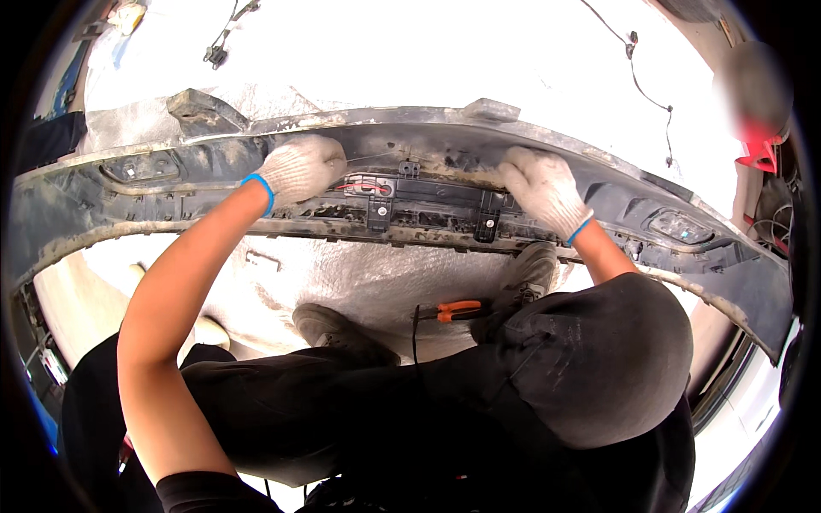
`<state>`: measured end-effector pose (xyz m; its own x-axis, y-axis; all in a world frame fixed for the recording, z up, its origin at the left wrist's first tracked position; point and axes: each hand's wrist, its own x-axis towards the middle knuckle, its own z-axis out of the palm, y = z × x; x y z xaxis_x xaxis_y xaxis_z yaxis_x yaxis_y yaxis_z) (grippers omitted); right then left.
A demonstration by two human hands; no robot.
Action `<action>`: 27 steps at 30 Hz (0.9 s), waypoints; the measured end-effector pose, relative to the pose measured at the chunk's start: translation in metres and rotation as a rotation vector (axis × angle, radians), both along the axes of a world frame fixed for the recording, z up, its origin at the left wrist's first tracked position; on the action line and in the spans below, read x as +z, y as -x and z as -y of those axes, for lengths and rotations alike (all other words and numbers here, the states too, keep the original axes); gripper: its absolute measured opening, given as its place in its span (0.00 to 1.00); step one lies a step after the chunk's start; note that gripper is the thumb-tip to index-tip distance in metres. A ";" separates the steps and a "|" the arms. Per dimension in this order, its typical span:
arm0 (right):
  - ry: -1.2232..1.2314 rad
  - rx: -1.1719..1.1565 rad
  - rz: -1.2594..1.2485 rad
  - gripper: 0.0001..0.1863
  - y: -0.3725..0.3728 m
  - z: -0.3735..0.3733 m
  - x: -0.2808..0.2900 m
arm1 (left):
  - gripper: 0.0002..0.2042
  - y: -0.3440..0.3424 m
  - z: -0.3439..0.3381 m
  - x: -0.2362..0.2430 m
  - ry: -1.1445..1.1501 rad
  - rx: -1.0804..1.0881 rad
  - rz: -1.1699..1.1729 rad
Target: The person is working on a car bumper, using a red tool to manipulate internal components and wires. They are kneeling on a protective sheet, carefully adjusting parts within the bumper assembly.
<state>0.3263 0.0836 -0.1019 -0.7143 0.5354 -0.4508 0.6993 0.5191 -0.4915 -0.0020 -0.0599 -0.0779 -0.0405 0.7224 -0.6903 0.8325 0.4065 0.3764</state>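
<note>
A long, dirty black car bumper lies across the view, its inner side toward me. My left hand, in a white knit glove with a blue cuff, is closed over its left-middle part. A thin pale line runs rightward from those fingers; whether it is a wire I cannot tell. My right hand, gloved alike, is closed with curled fingers against the inner side right of centre. What either hand grips is hidden. Between them sits a black bracket strip with screws, and a red wire shows at its left end.
Orange-handled pliers lie by my shoes on a silvery sheet. Beyond the bumper, black cables with connectors lie on a bright white covering. A blurred dark and red shape stands at the far right.
</note>
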 end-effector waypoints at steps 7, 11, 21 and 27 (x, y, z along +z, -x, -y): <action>0.092 0.325 -0.214 0.20 0.030 0.006 -0.043 | 0.14 0.000 0.003 -0.015 -0.149 -0.145 -0.110; 0.150 0.366 -0.172 0.20 0.041 0.011 -0.050 | 0.12 -0.008 -0.007 -0.029 -0.025 -0.318 -0.254; -0.177 0.650 -0.297 0.19 0.044 0.012 -0.072 | 0.07 -0.037 -0.007 -0.069 -0.238 -0.275 -0.272; -0.240 0.740 -0.131 0.23 0.049 0.010 -0.059 | 0.06 -0.040 -0.004 -0.074 -0.296 -0.268 -0.274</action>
<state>0.2777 0.0736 -0.1606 -0.9623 -0.0282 -0.2706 0.0745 0.9293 -0.3618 0.0377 -0.0557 -0.1518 0.0227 0.8961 -0.4433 0.9779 0.0723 0.1962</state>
